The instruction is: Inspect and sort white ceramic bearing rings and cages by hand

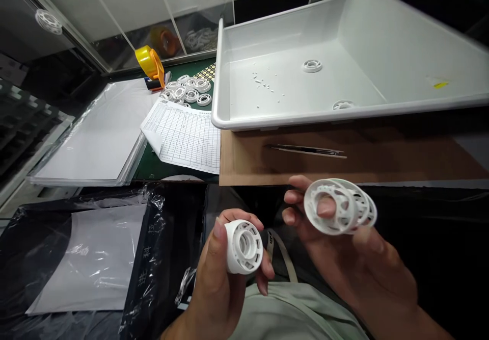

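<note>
My left hand is closed around a white plastic cylindrical part, perhaps several rings stacked together, its slotted round end facing me. To the right, my right hand holds a few white plastic rings with cut-out openings. One fingertip shows through the centre of the nearest ring, and the thumb is at their lower edge. The two held groups are apart from each other, above my lap. One white ring lies in the white tray, and another ring is partly hidden behind its front wall.
The large white tray stands on brown cardboard, with small white crumbs inside. A slim knife-like tool lies in front. Leftward are a printed form, several white rings, yellow tape and bagged sheets.
</note>
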A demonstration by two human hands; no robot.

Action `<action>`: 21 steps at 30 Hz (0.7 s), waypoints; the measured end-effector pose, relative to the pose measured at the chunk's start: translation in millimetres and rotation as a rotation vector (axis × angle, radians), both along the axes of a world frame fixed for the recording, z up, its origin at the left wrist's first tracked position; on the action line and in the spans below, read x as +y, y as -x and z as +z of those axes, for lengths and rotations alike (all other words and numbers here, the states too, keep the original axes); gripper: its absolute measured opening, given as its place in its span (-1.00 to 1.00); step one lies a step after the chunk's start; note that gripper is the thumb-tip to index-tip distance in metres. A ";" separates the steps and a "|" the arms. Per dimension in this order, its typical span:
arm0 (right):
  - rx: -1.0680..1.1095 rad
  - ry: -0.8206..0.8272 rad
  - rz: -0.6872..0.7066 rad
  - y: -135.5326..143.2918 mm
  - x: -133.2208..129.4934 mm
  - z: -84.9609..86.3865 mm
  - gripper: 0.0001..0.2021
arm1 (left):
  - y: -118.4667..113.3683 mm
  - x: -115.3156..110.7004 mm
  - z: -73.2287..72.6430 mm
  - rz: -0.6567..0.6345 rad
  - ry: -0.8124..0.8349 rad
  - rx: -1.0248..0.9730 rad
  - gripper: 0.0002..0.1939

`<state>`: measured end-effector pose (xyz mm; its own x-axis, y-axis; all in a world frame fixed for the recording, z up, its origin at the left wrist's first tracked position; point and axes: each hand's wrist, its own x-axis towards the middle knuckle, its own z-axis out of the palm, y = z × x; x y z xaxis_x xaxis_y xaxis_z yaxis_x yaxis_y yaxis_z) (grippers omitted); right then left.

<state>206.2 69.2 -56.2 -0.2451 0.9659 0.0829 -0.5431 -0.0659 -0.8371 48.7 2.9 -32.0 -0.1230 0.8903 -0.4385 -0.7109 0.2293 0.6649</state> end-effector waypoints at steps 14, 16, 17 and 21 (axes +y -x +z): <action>-0.507 -0.614 -0.005 0.8 -5.3 12.9 -0.85 | -2.0 0.8 6.9 0.021 -0.001 -0.026 -0.54; -0.532 -0.680 0.034 3.8 -5.3 9.3 -0.77 | -4.3 0.4 7.1 0.033 0.022 0.016 -0.54; -0.558 -0.728 0.040 5.9 -5.5 7.9 -0.78 | -5.3 0.2 6.9 0.031 0.032 0.056 -0.53; -0.533 -0.654 0.072 10.1 -6.3 6.0 -0.84 | -5.0 -0.1 3.7 0.033 0.051 0.148 -0.52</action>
